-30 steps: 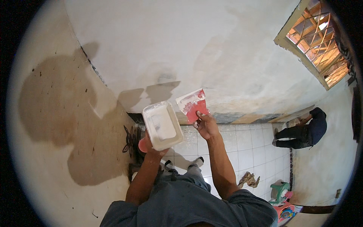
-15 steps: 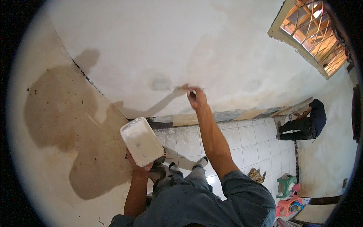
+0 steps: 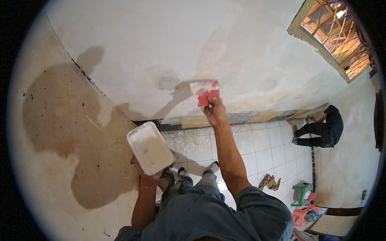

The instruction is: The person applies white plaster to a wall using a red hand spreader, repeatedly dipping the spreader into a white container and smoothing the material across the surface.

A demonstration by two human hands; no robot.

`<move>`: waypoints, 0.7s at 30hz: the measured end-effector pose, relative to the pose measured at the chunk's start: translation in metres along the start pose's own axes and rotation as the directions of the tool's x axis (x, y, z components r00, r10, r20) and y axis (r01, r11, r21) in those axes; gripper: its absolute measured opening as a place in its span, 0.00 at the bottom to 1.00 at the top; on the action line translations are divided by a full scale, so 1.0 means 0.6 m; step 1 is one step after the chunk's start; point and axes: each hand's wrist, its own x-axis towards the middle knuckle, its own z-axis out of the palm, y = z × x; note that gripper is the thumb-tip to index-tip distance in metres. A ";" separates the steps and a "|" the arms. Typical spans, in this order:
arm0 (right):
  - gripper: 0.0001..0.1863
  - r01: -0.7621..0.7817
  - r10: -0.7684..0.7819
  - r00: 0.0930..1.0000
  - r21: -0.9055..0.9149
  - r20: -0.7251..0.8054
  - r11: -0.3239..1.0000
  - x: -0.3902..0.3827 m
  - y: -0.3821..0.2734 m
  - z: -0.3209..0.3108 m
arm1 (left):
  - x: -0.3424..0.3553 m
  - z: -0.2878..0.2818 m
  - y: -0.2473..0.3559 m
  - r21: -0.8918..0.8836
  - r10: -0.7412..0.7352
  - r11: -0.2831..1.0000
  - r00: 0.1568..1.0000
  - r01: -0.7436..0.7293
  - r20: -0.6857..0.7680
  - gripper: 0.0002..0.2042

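My left hand [image 3: 145, 174] holds a shallow white plastic tub [image 3: 137, 133] from below, its open side facing up. Pale, creamy putty [image 3: 152, 154] coats the inside. Stretched out ahead, my right hand [image 3: 216, 113] is closed round a red filler spreader [image 3: 208, 96]. White putty smears the spreader's far edge, which is at the whitish wall [image 3: 169, 36]; I cannot tell whether it touches. A grey patch [image 3: 167, 80] marks the wall just left of the spreader. The fingers under the tub are mostly hidden.
A bare brownish wall [image 3: 92, 132] stands close on my left. White floor tiles [image 3: 245, 141] carry white specks and a crumpled brown cloth [image 3: 269, 182]. At the right, another person [image 3: 331, 126] bends by the wall, near green [image 3: 300, 195] and pink stools [image 3: 304, 217]. A barred window [image 3: 335, 36] is upper right.
My right hand has turned the spreader, so its red face now shows where only a thin edge did before. The tub has stayed nearly in place.
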 end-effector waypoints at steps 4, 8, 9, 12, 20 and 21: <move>0.13 -0.212 0.213 0.975 0.013 -0.067 0.977 0.038 0.104 -0.060 | 0.000 -0.014 0.009 -0.394 -0.295 0.873 0.955 0.286 0.040 0.33; 0.03 -0.183 0.187 0.982 0.099 -0.034 0.978 0.076 0.100 -0.020 | -0.012 0.010 0.028 -0.455 -0.341 0.862 0.920 0.225 -0.192 0.32; 0.03 -0.169 0.172 0.985 0.118 -0.015 0.979 0.085 0.080 0.001 | -0.014 0.019 0.034 -0.463 -0.357 0.862 0.895 0.206 -0.266 0.32; 0.05 -0.136 0.125 0.991 0.282 0.054 0.950 0.094 -0.001 0.068 | -0.011 0.037 0.047 -0.491 -0.380 0.842 0.892 0.223 -0.246 0.32; 0.05 0.191 -0.190 0.982 0.183 -0.022 0.965 -0.020 -0.145 0.087 | -0.018 -0.014 0.003 -0.218 -0.294 0.936 0.955 0.277 -0.047 0.41; 0.07 0.255 -0.251 0.967 0.100 -0.047 0.962 -0.031 -0.134 0.077 | -0.017 -0.024 -0.007 0.019 -0.177 0.983 0.975 0.181 -0.133 0.38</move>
